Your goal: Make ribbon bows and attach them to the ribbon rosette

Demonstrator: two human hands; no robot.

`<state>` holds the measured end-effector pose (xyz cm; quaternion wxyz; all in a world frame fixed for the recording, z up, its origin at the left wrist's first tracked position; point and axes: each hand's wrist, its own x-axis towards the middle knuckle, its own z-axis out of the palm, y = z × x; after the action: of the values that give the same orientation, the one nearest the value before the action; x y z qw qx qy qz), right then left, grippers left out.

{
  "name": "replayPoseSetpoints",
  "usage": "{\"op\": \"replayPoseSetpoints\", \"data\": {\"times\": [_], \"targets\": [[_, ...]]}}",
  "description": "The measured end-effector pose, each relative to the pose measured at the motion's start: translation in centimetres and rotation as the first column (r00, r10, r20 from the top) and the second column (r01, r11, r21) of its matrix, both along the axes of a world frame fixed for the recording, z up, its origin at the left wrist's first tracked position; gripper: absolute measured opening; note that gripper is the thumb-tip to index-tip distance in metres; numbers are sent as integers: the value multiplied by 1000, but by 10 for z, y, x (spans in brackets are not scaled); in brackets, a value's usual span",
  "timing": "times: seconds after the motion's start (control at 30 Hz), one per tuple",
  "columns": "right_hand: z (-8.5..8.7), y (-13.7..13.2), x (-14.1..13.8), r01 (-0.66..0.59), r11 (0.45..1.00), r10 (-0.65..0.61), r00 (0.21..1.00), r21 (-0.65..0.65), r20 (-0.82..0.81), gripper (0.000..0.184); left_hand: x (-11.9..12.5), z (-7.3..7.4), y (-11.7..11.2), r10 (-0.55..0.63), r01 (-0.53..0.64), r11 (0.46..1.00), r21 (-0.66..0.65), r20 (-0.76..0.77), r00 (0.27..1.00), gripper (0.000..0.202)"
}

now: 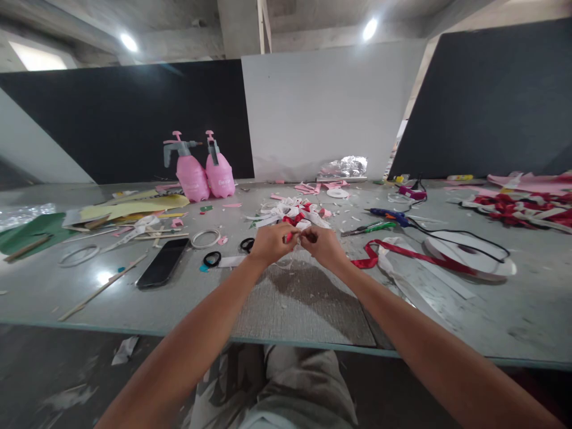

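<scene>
Over a grey board (308,310), my left hand (273,243) and my right hand (322,244) meet at their fingertips. Both are closed in a pinch. What they grip is too small to name; a bit of red shows at the left fingertips, and a thin pale strand dangles below them. Just beyond lies a pile of white and red ribbon pieces (286,208), partly hidden by my hands. Black hair ties (212,258) lie left of my left hand. To the right of my right hand, a red ribbon (372,255) runs to a white spool (494,267).
At left are a phone (163,263), a white ring (205,238), a stick (102,289) and yellow paper (134,207). Two pink spray bottles (192,179) stand behind. Green-handled scissors (373,227), a blue glue gun (393,215) with its cord and red-white ribbons (522,208) are at right.
</scene>
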<state>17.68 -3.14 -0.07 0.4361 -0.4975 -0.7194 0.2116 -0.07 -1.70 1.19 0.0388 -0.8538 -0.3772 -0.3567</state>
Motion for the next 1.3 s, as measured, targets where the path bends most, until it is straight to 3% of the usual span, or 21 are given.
{"op": "replayPoseSetpoints", "data": {"times": [0.13, 0.33, 0.63, 0.87, 1.03, 1.1, 1.2, 1.27, 1.3], "targets": [[2, 0, 1, -2, 1000, 4, 998, 16, -71, 18, 0, -1, 1, -15, 34, 993, -115, 163, 987, 21], [5, -3, 1, -40, 999, 40, 996, 11, -75, 17, -3, 2, 2, -93, 120, 982, -144, 181, 979, 23], [2, -3, 1, -28, 999, 29, 999, 24, -34, 17, -9, 6, 1, -142, 145, 988, -61, 45, 989, 26], [9, -12, -3, -51, 995, 42, 993, -89, -107, 17, -11, 12, -1, -158, 160, 987, 24, -79, 984, 23], [8, -12, -5, -69, 989, 51, 990, -134, -134, 14, -6, 11, -3, -107, 113, 992, 53, -106, 989, 16], [7, -11, -6, -94, 986, 72, 985, -136, -159, 15, -5, 9, -3, -76, 76, 997, 13, -33, 997, 14], [7, -11, -8, -122, 985, 95, 973, -119, -213, 17, -4, 4, 3, -14, 48, 990, -134, 241, 970, 17], [8, -10, -8, -135, 986, 103, 956, -101, -273, 17, -4, 0, 8, 1, 147, 942, -300, 443, 897, 28], [8, -9, -8, -139, 986, 103, 947, -96, -304, 17, -4, -2, 10, -8, 241, 886, -395, 509, 861, 36]]}}
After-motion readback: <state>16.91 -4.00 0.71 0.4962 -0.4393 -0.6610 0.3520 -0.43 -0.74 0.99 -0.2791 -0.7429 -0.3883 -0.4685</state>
